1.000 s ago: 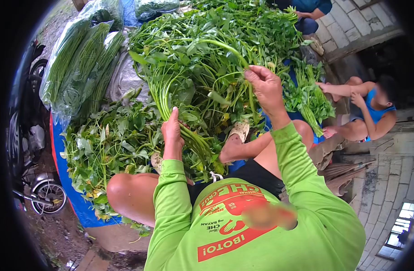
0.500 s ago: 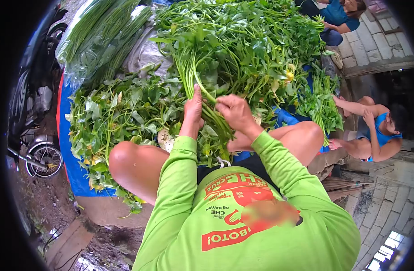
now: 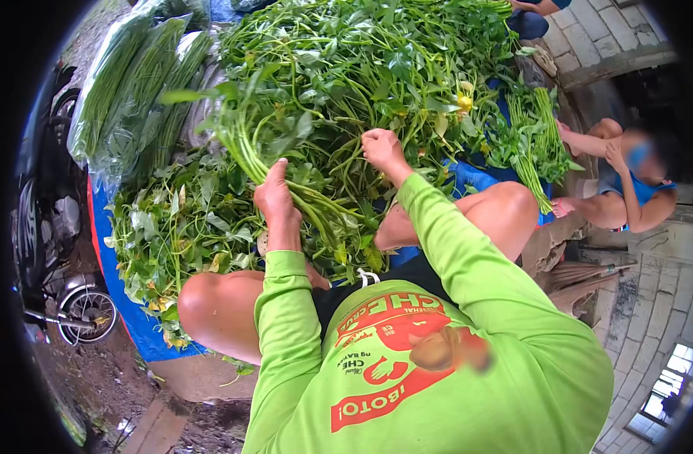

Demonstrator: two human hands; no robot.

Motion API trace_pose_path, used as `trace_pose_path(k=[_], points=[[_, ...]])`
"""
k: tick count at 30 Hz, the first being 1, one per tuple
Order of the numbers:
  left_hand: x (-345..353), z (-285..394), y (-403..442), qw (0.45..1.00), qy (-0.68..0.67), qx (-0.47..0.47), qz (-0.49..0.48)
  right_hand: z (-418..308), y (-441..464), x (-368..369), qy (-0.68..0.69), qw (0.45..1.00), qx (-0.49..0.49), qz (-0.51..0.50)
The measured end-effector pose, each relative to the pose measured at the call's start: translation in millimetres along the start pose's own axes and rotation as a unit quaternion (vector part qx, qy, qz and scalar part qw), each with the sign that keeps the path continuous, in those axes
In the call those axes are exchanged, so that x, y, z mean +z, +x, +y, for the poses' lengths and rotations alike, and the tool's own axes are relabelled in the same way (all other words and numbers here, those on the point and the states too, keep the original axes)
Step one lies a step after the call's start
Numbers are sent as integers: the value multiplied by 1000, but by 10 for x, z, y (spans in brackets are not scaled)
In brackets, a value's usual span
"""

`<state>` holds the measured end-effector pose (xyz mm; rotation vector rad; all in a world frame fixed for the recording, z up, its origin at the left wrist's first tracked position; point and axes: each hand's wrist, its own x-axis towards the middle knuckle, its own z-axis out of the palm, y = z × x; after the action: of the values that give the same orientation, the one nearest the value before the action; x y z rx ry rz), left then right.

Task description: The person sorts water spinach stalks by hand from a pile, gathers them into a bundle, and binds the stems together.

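My left hand (image 3: 277,198) is wrapped round a bunch of water spinach (image 3: 244,151), held above the greens. Its leafy ends lean up and to the left, partly blurred, and the cut stems fan out down and to the right of my fist. My right hand (image 3: 384,153) is apart from the bunch, closed, at the near side of the large pile of loose water spinach (image 3: 346,68). Whatever its fingers may pinch is hidden against the stems. More loose leaves, some of them yellow (image 3: 165,303), lie by my left knee.
Clear plastic bags of long green stalks (image 3: 123,98) lie at the upper left. A blue tarp (image 3: 131,303) is under the greens. Tied bundles (image 3: 532,151) lie at right beside a seated person (image 3: 626,174); another person (image 3: 529,23) sits at top right. A motorcycle (image 3: 82,314) stands left.
My left hand has swung the bunch to the left, tilting its tops leftward. My right hand has come off the bunch and moved slightly up toward the pile. The view has shifted a little.
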<state>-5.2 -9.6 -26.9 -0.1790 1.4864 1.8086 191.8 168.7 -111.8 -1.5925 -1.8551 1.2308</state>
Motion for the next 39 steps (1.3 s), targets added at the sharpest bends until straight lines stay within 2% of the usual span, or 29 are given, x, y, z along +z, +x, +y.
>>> trace_pose_path(k=[2,3,4,7,8,11,12,15,16,19,21,23,24,26,29,33,34,37,39], points=[[23,129,-34,1000,-1,9,-5,217,118,1,35,983,140,-111],[4,111,-12,1000,3,15,-12,182,28,6,122,955,237,-132],[-1,97,23,1000,5,22,-19,241,63,103,100,953,272,-84],[57,77,11,999,2,25,-40,213,22,252,194,942,265,72],[60,56,19,999,6,20,-48,208,34,314,236,933,260,78],[80,53,-38,998,10,-6,-59,404,98,465,-32,971,140,192],[67,-15,23,998,12,-11,-57,303,48,357,4,975,156,160],[129,-41,16,997,11,-32,-71,197,58,243,-35,978,117,172],[141,-47,3,996,19,-28,-78,140,62,203,-11,982,98,160],[191,-75,-63,996,21,-28,-84,216,276,253,-56,981,24,185],[177,-112,-48,995,14,-32,-90,228,377,187,-66,976,52,201],[152,-110,-31,994,20,-46,-97,171,404,-4,19,994,53,93],[171,-105,-18,994,20,-47,-98,90,402,-117,91,993,16,68],[155,-131,-21,993,17,-55,-101,-83,209,-300,234,971,-49,15],[227,-138,-46,991,4,-67,-115,-639,-144,-636,395,918,-34,-28],[310,-40,-224,987,6,-92,-128,-911,-285,-889,404,914,10,-40],[312,-59,-228,986,1,-101,-133,-1018,-368,-926,410,910,51,-31],[304,-113,-235,986,14,-98,-135,-1096,-455,-1030,453,881,60,-119],[288,-122,-245,986,24,-99,-134,-1124,-508,-1055,445,884,25,-140]])
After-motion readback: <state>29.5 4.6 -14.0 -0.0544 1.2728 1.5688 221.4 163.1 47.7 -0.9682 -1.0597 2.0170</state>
